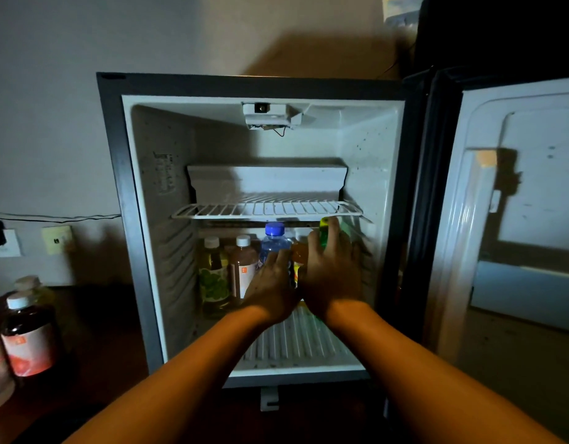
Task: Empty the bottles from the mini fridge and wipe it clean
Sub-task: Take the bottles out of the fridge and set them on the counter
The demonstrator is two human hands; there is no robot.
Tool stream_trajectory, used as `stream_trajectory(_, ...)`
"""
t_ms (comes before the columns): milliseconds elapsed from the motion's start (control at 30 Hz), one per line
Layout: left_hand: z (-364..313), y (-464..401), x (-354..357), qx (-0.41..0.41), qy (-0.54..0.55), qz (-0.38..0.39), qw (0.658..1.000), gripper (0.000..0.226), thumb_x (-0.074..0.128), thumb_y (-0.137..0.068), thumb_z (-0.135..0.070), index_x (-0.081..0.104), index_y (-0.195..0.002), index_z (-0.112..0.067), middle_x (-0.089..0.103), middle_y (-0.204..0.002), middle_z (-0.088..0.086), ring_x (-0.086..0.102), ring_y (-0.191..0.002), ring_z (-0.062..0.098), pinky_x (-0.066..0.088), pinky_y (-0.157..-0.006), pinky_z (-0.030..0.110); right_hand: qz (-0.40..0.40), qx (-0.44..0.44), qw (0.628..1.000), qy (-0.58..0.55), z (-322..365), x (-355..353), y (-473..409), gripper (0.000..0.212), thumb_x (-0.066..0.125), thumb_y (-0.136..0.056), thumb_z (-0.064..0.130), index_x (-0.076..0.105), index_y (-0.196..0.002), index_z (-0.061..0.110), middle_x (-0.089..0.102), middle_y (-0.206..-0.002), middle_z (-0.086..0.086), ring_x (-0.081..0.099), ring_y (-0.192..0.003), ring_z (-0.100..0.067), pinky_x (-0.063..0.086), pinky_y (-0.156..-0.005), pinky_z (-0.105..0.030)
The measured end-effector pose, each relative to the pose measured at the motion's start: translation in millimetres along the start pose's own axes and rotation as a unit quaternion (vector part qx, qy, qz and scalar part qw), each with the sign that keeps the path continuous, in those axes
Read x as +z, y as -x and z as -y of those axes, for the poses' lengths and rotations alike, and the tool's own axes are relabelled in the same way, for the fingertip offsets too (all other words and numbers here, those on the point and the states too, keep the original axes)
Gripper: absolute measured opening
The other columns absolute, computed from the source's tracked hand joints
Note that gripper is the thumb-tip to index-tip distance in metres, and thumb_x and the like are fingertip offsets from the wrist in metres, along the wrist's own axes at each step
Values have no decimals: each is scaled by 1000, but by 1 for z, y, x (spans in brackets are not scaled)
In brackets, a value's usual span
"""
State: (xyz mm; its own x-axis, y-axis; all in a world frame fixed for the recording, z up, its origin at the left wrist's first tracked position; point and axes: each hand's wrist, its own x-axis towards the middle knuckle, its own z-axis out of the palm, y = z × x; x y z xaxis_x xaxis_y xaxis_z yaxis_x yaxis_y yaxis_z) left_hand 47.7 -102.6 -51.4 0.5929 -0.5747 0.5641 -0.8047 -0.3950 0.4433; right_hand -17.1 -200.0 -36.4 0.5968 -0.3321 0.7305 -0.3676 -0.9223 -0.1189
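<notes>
Emptying partly done: several bottles (26,334) stand outside on the left, five remain in the fridge (129,219) under the rack (267,208). My right hand (333,274) curls round the green bottle (325,233) at far right; my left hand (272,283) closes on the blue-capped bottle (274,240). Orange bottle (299,254) sits between, crowding both grips. Walls spotted; wiping not begun, no cloth seen. Door (517,203) open at right

Both forearms are bare to the frame's edge, with no sleeves showing. The left hand (270,283) and right hand (333,270) are bare, without gloves.
</notes>
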Motion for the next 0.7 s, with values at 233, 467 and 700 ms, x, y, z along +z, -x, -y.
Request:
stream_trajectory(233, -9, -5, 11, 4, 74, 25, 997, 66, 73, -79, -13, 42, -136, -9, 54, -133, 14, 54, -119, 30, 47, -93, 35, -64, -30, 997, 2, 0, -16, -2, 34, 76, -72, 17, 64, -104, 12, 59, -111, -19, 61, -81, -37, 52, -50, -38)
stream_trajectory(467, -9, -1, 13, -23, 97, 17, 995, 69, 78, -74, -20, 43, -133, -14, 60, -123, 7, 60, -107, 26, 49, -82, 31, -61, -14, 983, -174, 2, -24, -2, 40, 54, -92, 21, 50, -132, 18, 58, -122, -14, 51, -112, -34, 49, -86, -44)
stream_trajectory(700, -3, 9, 7, -107, 186, 103, 971, 53, 81, -68, -35, 59, -114, -19, 71, -102, 4, 69, -93, 22, 57, -85, 44, -35, 50, 935, -350, -1, -26, -9, 36, 64, -89, 36, 51, -120, 22, 62, -112, -5, 60, -101, -23, 54, -85, -43)
